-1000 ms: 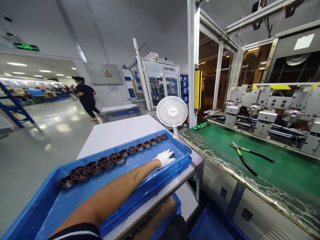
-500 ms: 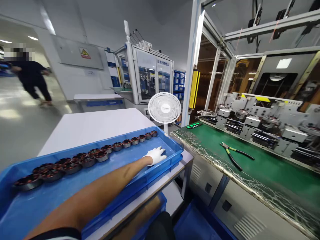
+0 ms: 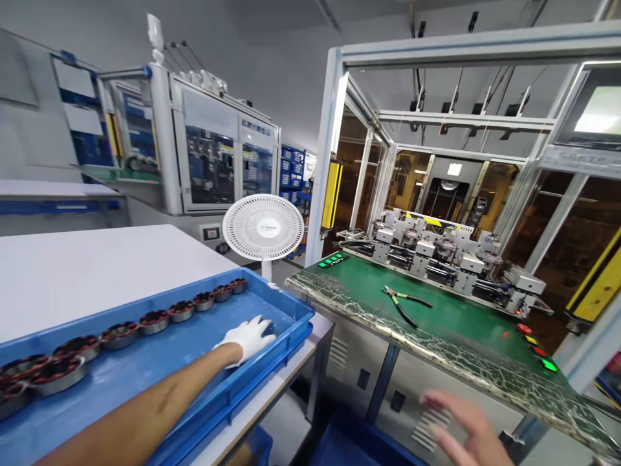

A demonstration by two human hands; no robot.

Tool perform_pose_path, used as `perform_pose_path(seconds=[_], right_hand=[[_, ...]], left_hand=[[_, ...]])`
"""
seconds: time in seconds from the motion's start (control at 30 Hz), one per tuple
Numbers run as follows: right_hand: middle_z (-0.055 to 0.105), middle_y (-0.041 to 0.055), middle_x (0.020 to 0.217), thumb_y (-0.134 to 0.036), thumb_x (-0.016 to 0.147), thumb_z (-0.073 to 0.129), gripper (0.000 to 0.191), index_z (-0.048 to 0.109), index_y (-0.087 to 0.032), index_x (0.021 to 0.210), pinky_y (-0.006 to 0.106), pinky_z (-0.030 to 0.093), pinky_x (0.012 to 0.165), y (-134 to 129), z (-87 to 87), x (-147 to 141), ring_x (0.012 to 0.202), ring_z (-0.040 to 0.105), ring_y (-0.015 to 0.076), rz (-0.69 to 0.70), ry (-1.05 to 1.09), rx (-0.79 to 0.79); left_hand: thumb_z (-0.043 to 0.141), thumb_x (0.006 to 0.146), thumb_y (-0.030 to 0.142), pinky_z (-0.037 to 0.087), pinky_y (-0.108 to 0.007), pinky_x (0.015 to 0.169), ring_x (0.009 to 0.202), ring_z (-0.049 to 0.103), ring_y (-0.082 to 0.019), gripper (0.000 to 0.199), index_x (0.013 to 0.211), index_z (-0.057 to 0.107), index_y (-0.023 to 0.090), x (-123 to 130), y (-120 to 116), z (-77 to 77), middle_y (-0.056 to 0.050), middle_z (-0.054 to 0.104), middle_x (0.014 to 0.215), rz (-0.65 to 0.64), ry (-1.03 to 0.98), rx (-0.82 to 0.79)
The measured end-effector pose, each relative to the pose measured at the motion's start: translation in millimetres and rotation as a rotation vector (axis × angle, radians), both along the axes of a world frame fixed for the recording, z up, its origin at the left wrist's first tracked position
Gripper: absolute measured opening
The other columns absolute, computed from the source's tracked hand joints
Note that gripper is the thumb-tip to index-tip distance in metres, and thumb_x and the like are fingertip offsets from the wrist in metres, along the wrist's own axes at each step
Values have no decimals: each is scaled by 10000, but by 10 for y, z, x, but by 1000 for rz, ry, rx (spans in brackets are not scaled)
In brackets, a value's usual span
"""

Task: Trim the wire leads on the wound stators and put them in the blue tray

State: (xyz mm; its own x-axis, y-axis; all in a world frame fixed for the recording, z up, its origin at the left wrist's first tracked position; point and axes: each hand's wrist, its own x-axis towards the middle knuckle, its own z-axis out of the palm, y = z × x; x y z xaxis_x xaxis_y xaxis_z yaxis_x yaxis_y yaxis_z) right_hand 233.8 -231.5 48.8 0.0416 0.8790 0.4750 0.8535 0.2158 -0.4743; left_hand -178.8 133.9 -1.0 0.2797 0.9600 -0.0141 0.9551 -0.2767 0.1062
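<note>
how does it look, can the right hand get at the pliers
Probably yes: the right hand looks empty, and nothing lies on the pliers; only the bench edge seems between them.

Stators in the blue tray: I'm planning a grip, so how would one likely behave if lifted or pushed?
One stator is probably stiff and fairly heavy for its size, given its metal outer ring. Lying flat in the blue tray, it would likely slide rather than tip. Its reddish windings look exposed, so they may nick easily.
</note>
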Motion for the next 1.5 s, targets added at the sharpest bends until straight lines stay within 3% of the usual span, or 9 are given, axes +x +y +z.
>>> perform_pose_path(seconds=[0.07, 0.17, 0.27, 0.37, 0.47, 0.6, 0.8, 1.13, 1.5], right_hand=[[733, 94, 1174, -489, 894, 606, 342, 681, -351, 1198, 487, 579, 970, 297, 419, -47, 1088, 694, 310, 39, -124, 141], [710, 126, 1217, -518, 938, 552, 412, 660, -229, 1212, 439, 536, 1001, 867, 943, 9, 1127, 663, 286, 42, -270, 195], [718, 150, 1157, -556, 937, 532, 477, 683, -160, 1156, 415, 518, 971, 1425, 1150, 258, 1081, 663, 291, -49, -376, 106], [739, 153, 1024, -583, 944, 487, 513, 725, -134, 1018, 389, 510, 885, 1794, 1109, 556, 965, 677, 282, -125, -409, -5], [747, 128, 938, -613, 939, 455, 544, 741, -150, 913, 376, 490, 833, 1923, 1005, 767, 881, 670, 264, -134, -347, -50], [765, 91, 967, -600, 906, 485, 499, 754, -180, 924, 368, 487, 840, 1875, 972, 937, 881, 674, 250, -121, -115, -101], [776, 92, 957, -536, 823, 592, 446, 766, -149, 959, 373, 517, 857, 1860, 1022, 1122, 870, 683, 251, -103, 32, -173], [770, 68, 875, -454, 784, 639, 388, 774, -139, 966, 336, 512, 769, 1879, 997, 1219, 785, 662, 215, -105, 89, -210], [773, 89, 932, -439, 804, 633, 383, 761, -127, 984, 352, 519, 827, 1888, 976, 1293, 831, 677, 229, -105, 109, -210]], left_hand=[[404, 894, 529, 388, -520, 1141, 1413, 445, -395, 688, 1480, 511, 184, -13, 7, -4, -189, 370, 1605, -17, -3, -5], [393, 889, 526, 380, -517, 1143, 1409, 448, -404, 700, 1474, 516, 163, -36, 24, -3, -206, 359, 1606, -47, -1, -15], [414, 873, 526, 378, -515, 1139, 1401, 454, -414, 708, 1472, 519, 163, -52, 48, -6, -207, 361, 1605, -59, 2, -14], [428, 865, 535, 374, -507, 1140, 1396, 461, -412, 706, 1462, 533, 172, -57, 60, -11, -197, 373, 1602, -53, -2, -10], [428, 873, 527, 371, -505, 1146, 1398, 460, -409, 691, 1454, 541, 170, -51, 41, -4, -194, 388, 1595, -50, -12, -11], [398, 893, 517, 382, -498, 1147, 1398, 466, -394, 687, 1460, 531, 153, -34, 20, 13, -210, 398, 1583, -53, 30, -4], [400, 881, 538, 388, -491, 1145, 1381, 490, -387, 701, 1464, 531, 172, -50, 71, -14, -191, 403, 1585, -47, 44, -4], [344, 988, 440, 326, -404, 1181, 1460, 398, -328, 621, 1534, 417, 155, 97, -185, 273, -184, 301, 1638, -6, 189, -82], [352, 988, 434, 335, -420, 1173, 1451, 405, -338, 611, 1528, 426, 159, 59, -128, 213, -175, 308, 1638, -18, 154, -72]])
